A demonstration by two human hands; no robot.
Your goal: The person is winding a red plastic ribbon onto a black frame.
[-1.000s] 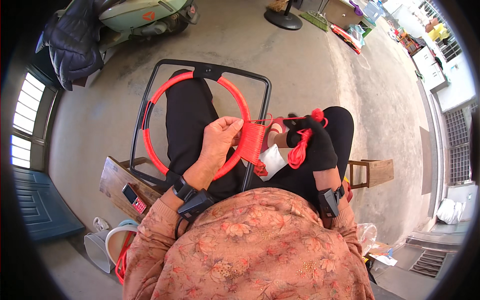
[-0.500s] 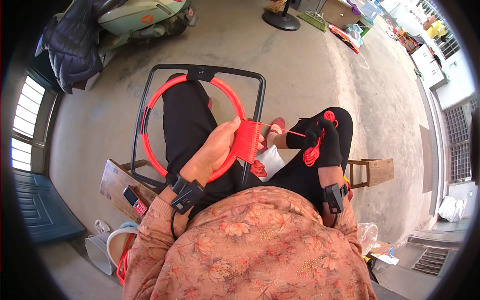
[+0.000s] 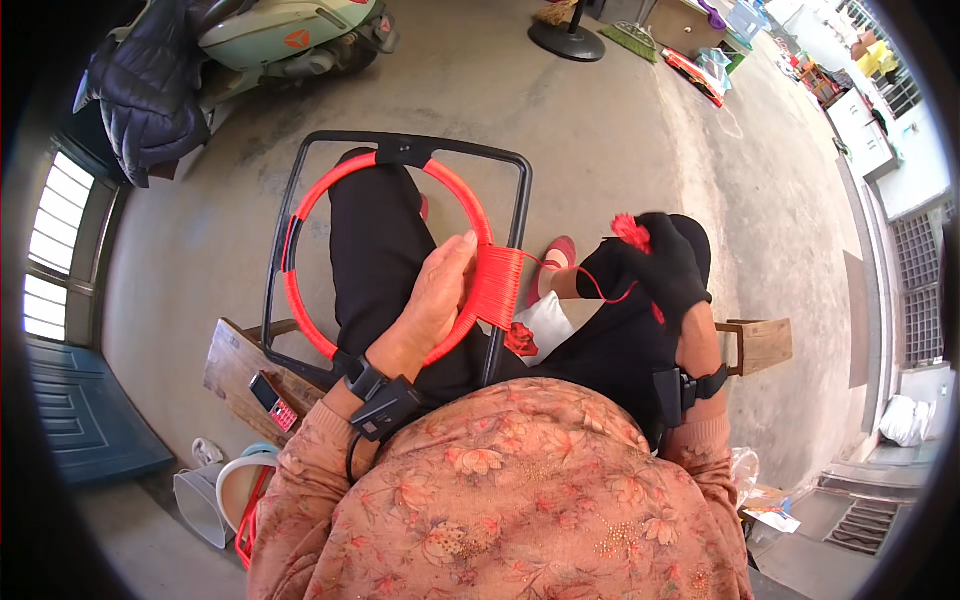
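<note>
A black rectangular metal frame [image 3: 518, 195] with a ring [image 3: 322, 190] inside it rests on my lap. Red cord wraps most of the ring, and a wide band of red cord windings [image 3: 497, 285] joins the ring's right side to the frame's side bar. My left hand [image 3: 437, 300], bare, is closed around the ring beside those windings. My right hand [image 3: 668, 265], in a black glove, is closed around a bundle of red cord [image 3: 630, 232]. From the windings, a slack strand of cord [image 3: 597, 290] curves across to that hand.
I sit on a wooden bench [image 3: 760, 346], with a red-keyed phone [image 3: 272, 400] on its left end. White buckets [image 3: 205, 505] stand at lower left. A scooter [image 3: 290, 40] with a dark jacket [image 3: 150, 105] is at far left. A round black base [image 3: 566, 42] and broom [image 3: 630, 40] stand ahead.
My right hand has turned over with the cord bundle, its back now upward, and its wrist has shifted right. The strand has gone from taut to slack. My left hand stays on the ring.
</note>
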